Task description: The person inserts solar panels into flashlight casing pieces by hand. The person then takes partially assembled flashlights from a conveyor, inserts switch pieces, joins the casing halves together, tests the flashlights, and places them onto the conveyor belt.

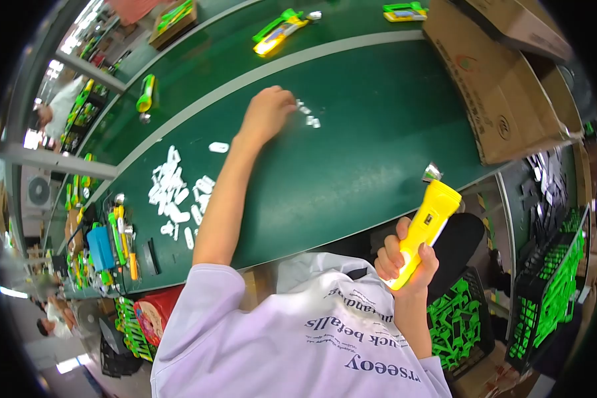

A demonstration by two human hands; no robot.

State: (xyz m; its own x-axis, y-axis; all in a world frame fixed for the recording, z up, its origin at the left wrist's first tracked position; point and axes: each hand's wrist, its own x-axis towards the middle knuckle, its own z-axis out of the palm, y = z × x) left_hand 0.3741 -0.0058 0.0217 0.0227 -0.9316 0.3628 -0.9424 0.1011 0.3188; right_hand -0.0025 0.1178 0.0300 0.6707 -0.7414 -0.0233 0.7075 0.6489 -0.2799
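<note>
My right hand (410, 264) is wrapped round a yellow flashlight (428, 215) with a small switch slot. It is held tilted near the table's front edge, with a shiny metal reflector piece (432, 172) at its upper end. Far out over the green table, my left hand (270, 109) has its fingers curled down and together beside a few small white pieces (308, 116). What those fingertips hold, if anything, is hidden. A loose pile of white plastic parts (169, 182) lies to the left of my left forearm, with one single white part (219, 147) apart from it.
Beyond a grey rail, yellow-and-green flashlights (278, 33) lie on a green strip. A cardboard box (504, 99) stands at the right. Black crates of green parts (458, 322) are below right. A blue box (100, 246) and tools stand at the left.
</note>
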